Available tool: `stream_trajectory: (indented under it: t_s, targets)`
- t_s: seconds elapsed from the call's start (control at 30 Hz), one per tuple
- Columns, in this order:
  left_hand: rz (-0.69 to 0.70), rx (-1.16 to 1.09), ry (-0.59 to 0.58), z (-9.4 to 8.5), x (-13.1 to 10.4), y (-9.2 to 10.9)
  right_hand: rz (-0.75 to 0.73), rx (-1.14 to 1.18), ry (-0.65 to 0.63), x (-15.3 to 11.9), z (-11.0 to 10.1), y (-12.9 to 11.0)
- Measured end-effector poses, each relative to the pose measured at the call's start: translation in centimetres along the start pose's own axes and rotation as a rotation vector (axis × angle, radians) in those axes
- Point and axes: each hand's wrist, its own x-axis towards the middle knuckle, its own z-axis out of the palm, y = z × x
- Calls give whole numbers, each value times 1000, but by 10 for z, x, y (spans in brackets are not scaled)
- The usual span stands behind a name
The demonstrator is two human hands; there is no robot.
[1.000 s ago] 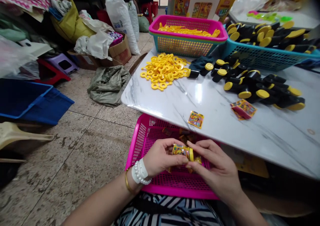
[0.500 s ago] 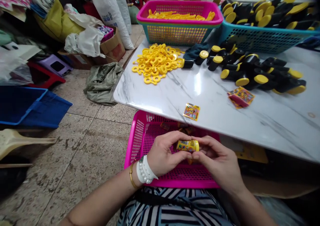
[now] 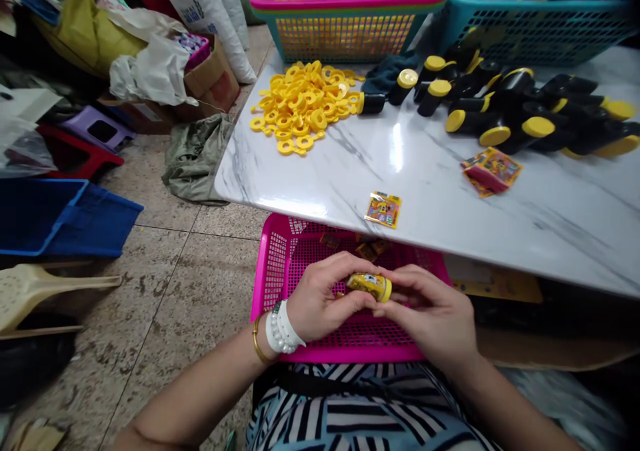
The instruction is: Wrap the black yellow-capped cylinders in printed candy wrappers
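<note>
Both hands hold a small bottle [image 3: 369, 284] with a yellow cap and a bright printed label, lying sideways above the pink basket [image 3: 265, 264]. My left hand [image 3: 325, 298] wraps the labelled body between thumb and fingers. At the capped end, my right hand [image 3: 433, 311] pinches with its thumb and fingertips. On the table edge just beyond lies a flat printed label sleeve [image 3: 383, 210]. A stack of similar printed sleeves [image 3: 493, 171] rests farther right. Dark printed pieces [image 3: 373, 248] sit inside the pink basket.
On the marble-patterned table [image 3: 320, 178] are a heap of yellow rings [image 3: 305, 104] and several black bottles with yellow caps [image 3: 515, 114]. Behind them stand a pink-and-teal basket [image 3: 345, 34] and a teal basket [image 3: 540, 28]. A blue crate [image 3: 95, 221] and a stool [image 3: 35, 291] are at left.
The view has tilted down and shifted a little. The bottle has turned in my fingers, its capped end now dipping slightly and its label showing a different side.
</note>
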Motion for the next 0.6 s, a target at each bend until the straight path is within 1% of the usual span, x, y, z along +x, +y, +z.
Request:
stream_trajectory:
  t_s: [0.07, 0.1, 0.13, 0.2, 0.23, 0.27, 0.33, 0.4, 0.43, 0.47, 0.5, 0.53, 0.6]
  targets:
    - [-29, -3, -9, -2, 4, -3, 193, 137, -8, 2, 2, 1]
    - [-67, -25, -5, -1, 6, -6, 260, 175, -27, 4, 2, 2]
    - [-120, -69, 2, 0, 6, -9, 299, 188, -48, 5, 2, 3]
    - [-244, -231, 22, 3, 6, -14, 302, 168, -58, 8, 1, 5]
    - [-305, -338, 26, 5, 6, -17, 262, 135, -43, 8, 0, 6]
    - [-359, -441, 22, 7, 4, -19, 193, 82, -23, 8, -2, 7]
    - [-458, -583, -13, 9, 1, -22, -8, -84, -16, 7, -6, 10]
    - [-547, -623, -46, 9, -2, -24, -223, -263, -65, 6, -10, 12]
    - [-571, -620, -49, 9, -3, -25, -303, -323, -98, 5, -12, 13]
    - [-569, -608, -42, 9, -5, -25, -354, -357, -126, 4, -13, 13]
    - [-536, -569, -21, 9, -7, -24, -376, -367, -141, 4, -13, 13]
    - [-475, -492, 6, 9, -8, -23, -376, -355, -137, 3, -13, 11]
    - [-291, -256, 42, 9, -11, -18, -295, -287, -115, 2, -11, 7]
